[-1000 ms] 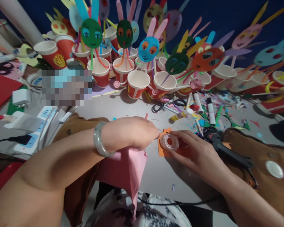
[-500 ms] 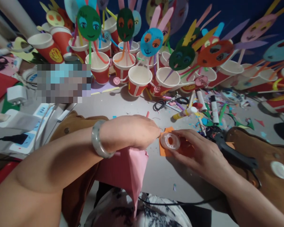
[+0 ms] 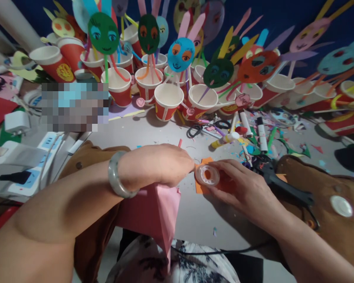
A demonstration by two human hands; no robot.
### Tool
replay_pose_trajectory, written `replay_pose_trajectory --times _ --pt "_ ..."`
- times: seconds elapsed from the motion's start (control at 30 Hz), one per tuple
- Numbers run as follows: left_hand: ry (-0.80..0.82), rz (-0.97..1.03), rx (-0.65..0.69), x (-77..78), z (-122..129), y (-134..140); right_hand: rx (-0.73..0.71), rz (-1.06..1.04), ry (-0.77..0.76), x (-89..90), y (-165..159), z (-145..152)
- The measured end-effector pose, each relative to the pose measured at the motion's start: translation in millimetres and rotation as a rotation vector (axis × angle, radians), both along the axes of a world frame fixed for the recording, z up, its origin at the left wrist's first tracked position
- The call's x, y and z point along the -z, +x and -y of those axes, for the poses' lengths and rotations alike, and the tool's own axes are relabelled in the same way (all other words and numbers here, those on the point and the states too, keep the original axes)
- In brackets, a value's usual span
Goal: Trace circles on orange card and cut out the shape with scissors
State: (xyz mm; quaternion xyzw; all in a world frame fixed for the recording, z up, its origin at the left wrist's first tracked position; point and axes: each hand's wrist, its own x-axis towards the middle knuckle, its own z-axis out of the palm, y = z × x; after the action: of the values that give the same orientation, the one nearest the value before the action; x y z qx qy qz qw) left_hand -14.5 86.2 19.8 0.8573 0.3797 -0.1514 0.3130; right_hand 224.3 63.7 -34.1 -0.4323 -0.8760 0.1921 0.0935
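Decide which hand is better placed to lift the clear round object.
The right hand, probably: its fingers and thumb bracket the clear round object; the left hand curls above the pink paper.

Pink sheet [image 3: 143, 210], orange paper [image 3: 201, 188]

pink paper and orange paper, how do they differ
The pink paper shows larger than the orange paper. The pink paper is folded and reaches past the table, whereas the orange paper shows only over it. The left hand is at the pink paper, the right hand at the orange paper. Both are partly hidden.
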Motion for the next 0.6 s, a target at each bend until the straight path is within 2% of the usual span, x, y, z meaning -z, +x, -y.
replay_pose_trajectory --times 0.13,0.3,0.37,0.53,0.6 --pt "0.056 -0.039 0.128 1.7 -0.3 -1.5 -0.003 0.004 0.000 -1.3 -1.1 -0.2" --pt "0.029 -0.080 0.133 -0.7 -1.5 -0.9 0.006 0.022 0.013 -2.7 -2.5 0.6" --pt "0.069 -0.035 0.118 -1.3 0.4 0.7 0.009 0.027 0.017 -2.0 -2.0 1.1" --pt "0.217 0.128 0.147 -1.0 21.8 5.9 0.007 0.028 0.020 -1.0 1.3 0.9" --pt "0.296 0.128 0.233 -0.8 36.8 7.4 -0.008 0.024 0.027 -1.4 2.6 0.4"
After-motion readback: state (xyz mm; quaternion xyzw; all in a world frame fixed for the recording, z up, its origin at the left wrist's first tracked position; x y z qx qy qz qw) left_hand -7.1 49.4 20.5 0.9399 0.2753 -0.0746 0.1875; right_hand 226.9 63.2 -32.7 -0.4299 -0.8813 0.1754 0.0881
